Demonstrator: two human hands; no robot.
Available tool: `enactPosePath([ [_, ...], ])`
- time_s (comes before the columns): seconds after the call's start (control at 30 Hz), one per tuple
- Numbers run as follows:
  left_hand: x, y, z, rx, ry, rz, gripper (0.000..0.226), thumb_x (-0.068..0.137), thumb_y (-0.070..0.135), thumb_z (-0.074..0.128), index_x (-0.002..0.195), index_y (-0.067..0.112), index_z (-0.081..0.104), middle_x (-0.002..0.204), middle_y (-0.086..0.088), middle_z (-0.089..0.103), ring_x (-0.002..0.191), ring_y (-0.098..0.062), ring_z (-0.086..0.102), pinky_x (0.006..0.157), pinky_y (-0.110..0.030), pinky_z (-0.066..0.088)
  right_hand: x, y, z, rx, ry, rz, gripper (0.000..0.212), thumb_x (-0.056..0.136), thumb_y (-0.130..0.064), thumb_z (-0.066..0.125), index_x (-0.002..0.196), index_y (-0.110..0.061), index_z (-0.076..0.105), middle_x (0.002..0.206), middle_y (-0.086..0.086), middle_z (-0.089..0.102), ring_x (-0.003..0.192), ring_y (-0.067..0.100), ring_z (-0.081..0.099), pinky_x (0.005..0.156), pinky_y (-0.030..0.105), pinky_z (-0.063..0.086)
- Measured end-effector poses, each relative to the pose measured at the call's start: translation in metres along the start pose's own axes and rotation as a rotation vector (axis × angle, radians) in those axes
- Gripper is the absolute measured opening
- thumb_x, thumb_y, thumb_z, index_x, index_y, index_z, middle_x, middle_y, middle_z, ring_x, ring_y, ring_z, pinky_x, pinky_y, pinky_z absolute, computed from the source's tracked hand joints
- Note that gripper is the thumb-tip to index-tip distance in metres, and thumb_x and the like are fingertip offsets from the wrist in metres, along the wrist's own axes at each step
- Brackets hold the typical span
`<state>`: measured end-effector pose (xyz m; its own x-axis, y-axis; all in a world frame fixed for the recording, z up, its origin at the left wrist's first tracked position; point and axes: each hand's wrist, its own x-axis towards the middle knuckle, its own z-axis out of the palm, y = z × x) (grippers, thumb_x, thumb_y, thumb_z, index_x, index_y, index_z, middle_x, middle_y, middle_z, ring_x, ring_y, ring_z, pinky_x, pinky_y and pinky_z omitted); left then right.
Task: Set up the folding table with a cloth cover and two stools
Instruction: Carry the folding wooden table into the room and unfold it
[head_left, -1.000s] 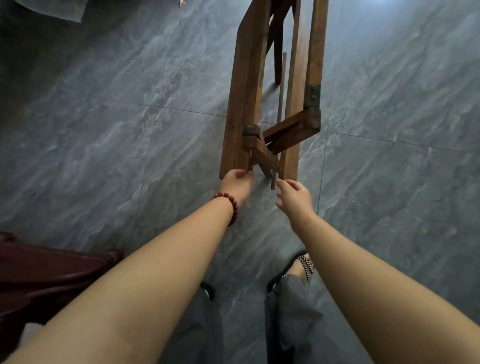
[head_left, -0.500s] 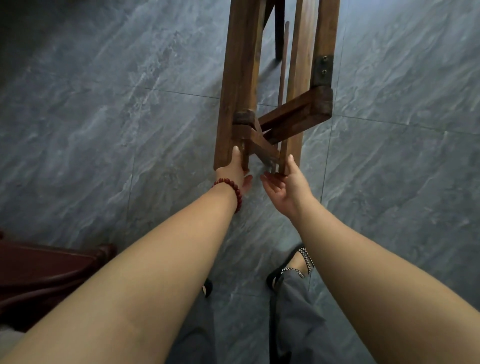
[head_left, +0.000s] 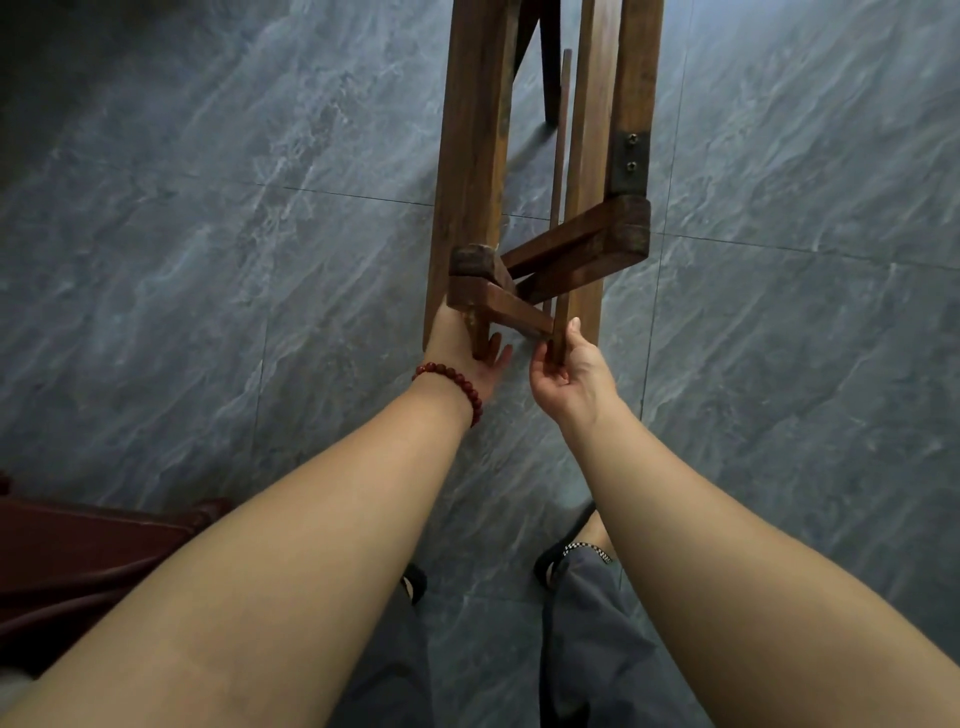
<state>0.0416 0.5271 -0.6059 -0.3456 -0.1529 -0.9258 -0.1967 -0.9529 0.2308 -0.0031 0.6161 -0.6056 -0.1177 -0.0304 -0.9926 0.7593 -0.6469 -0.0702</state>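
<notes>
Folding table (head_left: 472, 156), folded, leaves upright, stands on the grey tiled floor (head_left: 208, 234) directly ahead of the person. Left hand (head_left: 462, 348), red beaded bracelet (head_left: 457, 379) at the wrist, grips the near end of the left leaf, fingers curled under it. Right hand (head_left: 566, 374) pinches the near end of the right-hand board between thumb and fingers. Dark red wooden furniture (head_left: 78, 551) at lower left.

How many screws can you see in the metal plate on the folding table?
2: one screw directly above the other, both in the metal plate on the folding table, right side. Others may be hidden.
</notes>
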Motion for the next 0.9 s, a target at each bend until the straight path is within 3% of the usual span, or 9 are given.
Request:
enactPosePath([
  [0.1, -0.012, 0.007, -0.003, 0.013, -0.1, -0.003, 0.043, 0.088, 0.054, 0.052, 0.109, 0.017, 0.059, 0.125, -0.009, 0.054, 0.12, -0.025, 0.045, 0.099, -0.035, 0.041, 0.001, -0.001, 0.002, 0.004, 0.011, 0.001, 0.022, 0.09, -0.026, 0.064, 0.092, -0.004, 0.06, 0.077, 0.007, 0.065, 0.062, 0.014, 0.063, 0.05, 0.015, 0.052],
  [0.2, -0.013, 0.007, -0.004, 0.006, -0.072, 0.016, 0.046, 0.088, 0.049, 0.056, 0.118, 0.014, 0.055, 0.129, -0.008, 0.054, 0.128, -0.024, 0.041, 0.109, -0.035, 0.033, -0.001, 0.0, 0.005, 0.04, 0.018, -0.018, 0.019, 0.092, -0.025, 0.061, 0.085, -0.007, 0.059, 0.078, 0.004, 0.064, 0.064, 0.011, 0.061, 0.055, 0.013, 0.048],
  [0.4, -0.029, 0.014, 0.001, 0.126, -0.129, -0.031, 0.084, 0.065, 0.079, 0.052, 0.121, 0.017, 0.058, 0.125, -0.008, 0.058, 0.117, -0.029, 0.052, 0.091, -0.041, 0.047, -0.023, -0.01, 0.004, 0.012, -0.063, -0.035, 0.033, 0.101, -0.023, 0.044, 0.073, -0.006, 0.044, 0.052, 0.007, 0.057, 0.035, 0.015, 0.056, 0.031, 0.016, 0.04],
  [0.5, -0.051, 0.014, 0.001, 0.263, -0.186, -0.067, 0.082, 0.066, 0.083, 0.041, 0.112, 0.018, 0.062, 0.117, -0.006, 0.059, 0.115, -0.03, 0.049, 0.098, -0.048, 0.04, -0.013, -0.016, 0.0, 0.09, 0.025, -0.031, 0.023, 0.095, -0.023, 0.056, 0.08, -0.007, 0.051, 0.076, 0.005, 0.057, 0.059, 0.012, 0.059, 0.042, 0.015, 0.047],
  [0.57, -0.063, 0.011, 0.004, 0.305, -0.222, -0.051, 0.092, 0.052, 0.083, 0.052, 0.115, 0.017, 0.061, 0.117, -0.005, 0.059, 0.114, -0.028, 0.052, 0.093, -0.05, 0.044, -0.005, -0.019, -0.002, 0.132, 0.062, -0.049, 0.019, 0.092, -0.022, 0.061, 0.083, -0.007, 0.055, 0.081, 0.004, 0.059, 0.068, 0.011, 0.058, 0.053, 0.013, 0.048],
  [0.63, -0.072, 0.007, 0.01, 0.298, -0.255, 0.002, 0.115, 0.033, 0.08, 0.066, 0.128, 0.017, 0.054, 0.119, -0.004, 0.06, 0.102, -0.02, 0.058, 0.078, -0.047, 0.05, -0.003, -0.018, -0.003, 0.106, 0.056, -0.054, 0.017, 0.092, -0.023, 0.061, 0.086, -0.008, 0.057, 0.084, 0.004, 0.061, 0.071, 0.01, 0.058, 0.058, 0.014, 0.049],
  [0.7, -0.075, 0.007, 0.017, 0.321, -0.241, 0.048, 0.109, 0.043, 0.08, 0.067, 0.131, 0.018, 0.05, 0.121, -0.003, 0.061, 0.098, -0.016, 0.058, 0.073, -0.044, 0.05, -0.003, -0.017, -0.003, 0.081, 0.056, -0.05, 0.015, 0.092, -0.023, 0.062, 0.094, -0.008, 0.059, 0.086, 0.004, 0.061, 0.074, 0.011, 0.058, 0.06, 0.015, 0.048],
  [0.8, -0.075, 0.007, 0.022, 0.42, -0.158, 0.097, 0.089, 0.061, 0.074, 0.06, 0.129, 0.018, 0.052, 0.118, -0.003, 0.062, 0.102, -0.017, 0.057, 0.084, -0.046, 0.044, -0.006, -0.019, -0.003, 0.093, 0.07, -0.053, 0.016, 0.091, -0.022, 0.062, 0.089, -0.008, 0.058, 0.085, 0.005, 0.06, 0.073, 0.012, 0.058, 0.062, 0.014, 0.048],
  [0.9, -0.078, 0.009, 0.022, 0.526, -0.048, 0.157, 0.104, 0.045, 0.08, 0.064, 0.133, 0.027, 0.048, 0.126, -0.002, 0.06, 0.118, -0.024, 0.051, 0.084, -0.048, 0.041, -0.016, -0.022, -0.002, 0.094, 0.088, -0.057, 0.019, 0.091, -0.022, 0.062, 0.083, -0.007, 0.054, 0.081, 0.006, 0.058, 0.069, 0.013, 0.058, 0.055, 0.013, 0.048],
])
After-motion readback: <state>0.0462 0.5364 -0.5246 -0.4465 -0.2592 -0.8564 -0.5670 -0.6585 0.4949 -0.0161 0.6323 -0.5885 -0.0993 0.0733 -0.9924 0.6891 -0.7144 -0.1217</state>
